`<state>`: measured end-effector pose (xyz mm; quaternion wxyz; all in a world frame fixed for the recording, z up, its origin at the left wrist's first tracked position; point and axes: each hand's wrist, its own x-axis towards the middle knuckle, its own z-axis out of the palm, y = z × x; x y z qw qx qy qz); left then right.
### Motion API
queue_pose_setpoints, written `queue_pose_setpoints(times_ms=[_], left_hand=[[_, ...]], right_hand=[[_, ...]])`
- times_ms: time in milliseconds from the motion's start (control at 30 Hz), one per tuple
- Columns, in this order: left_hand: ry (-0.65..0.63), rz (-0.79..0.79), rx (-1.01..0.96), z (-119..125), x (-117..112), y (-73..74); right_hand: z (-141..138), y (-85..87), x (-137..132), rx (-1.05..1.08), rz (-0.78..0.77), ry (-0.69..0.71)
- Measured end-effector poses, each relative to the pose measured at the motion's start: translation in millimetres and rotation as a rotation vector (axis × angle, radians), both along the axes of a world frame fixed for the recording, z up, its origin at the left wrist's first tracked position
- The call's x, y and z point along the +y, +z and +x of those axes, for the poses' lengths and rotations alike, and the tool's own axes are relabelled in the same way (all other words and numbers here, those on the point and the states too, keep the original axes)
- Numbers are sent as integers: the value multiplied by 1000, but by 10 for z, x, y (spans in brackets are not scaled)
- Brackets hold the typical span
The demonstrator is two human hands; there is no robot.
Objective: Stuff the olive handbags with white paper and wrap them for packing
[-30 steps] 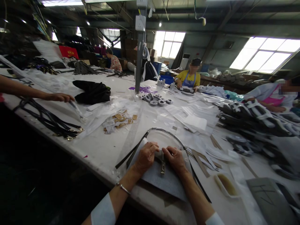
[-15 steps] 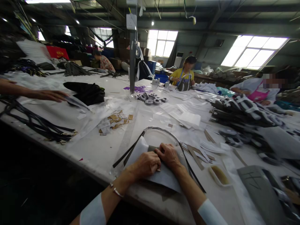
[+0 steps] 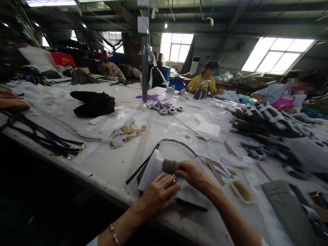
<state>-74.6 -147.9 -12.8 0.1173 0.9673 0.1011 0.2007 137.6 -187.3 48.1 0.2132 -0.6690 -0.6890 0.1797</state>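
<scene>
My left hand [image 3: 158, 194] lies flat with fingers spread on a pale grey panel [image 3: 189, 194] at the near table edge. My right hand [image 3: 193, 174] is closed in a pinch on a small grey-green tab [image 3: 169, 166] with a metal ring [image 3: 174, 181] beside it, on top of the panel. A thin dark strap [image 3: 176, 142] arcs around the far side of the panel.
A shallow dish of brownish glue [image 3: 241, 191] sits right of my right hand. Cut strips [image 3: 217, 169], paper tags [image 3: 126, 131], tape rolls [image 3: 166, 108], black straps [image 3: 43, 136] and piled grey bag parts [image 3: 266, 123] cover the table [image 3: 115, 160]. Another person's hands [image 3: 10, 99] reach in at left; workers sit opposite.
My left hand slid back toward me and flattened on the panel. My right hand now pinches the exposed tab. The other person's hand at left drew back.
</scene>
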Motion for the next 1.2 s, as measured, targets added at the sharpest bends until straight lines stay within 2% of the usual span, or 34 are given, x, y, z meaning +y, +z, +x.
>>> queue_pose_setpoints(times_ms=[100, 267, 367, 533, 600, 733, 833, 1000, 1200], left_hand=[[3, -44, -40, -12, 0, -17], [40, 147, -164, -10, -45, -177], [89, 189, -194, 27, -82, -307], [104, 165, -310, 66, -82, -455], [72, 184, -323, 45, -65, -432], [48, 240, -278, -13, -46, -280], [39, 276, -287, -28, -47, -209], [58, 240, -247, 19, -91, -245], [102, 51, -166, 87, -108, -324]], right_hand=[[-78, -31, -221, 110, 48, 72], [-132, -331, -362, 219, 85, 76], [-98, -382, -340, 129, 85, 128], [-17, -306, -223, -93, 40, 317], [-7, -262, -158, -182, 25, 408], [-14, -183, -47, -340, -5, 524], [28, -183, -8, -324, 4, 561], [144, -228, 32, -115, 17, 577], [79, -104, 155, -164, -16, 659]])
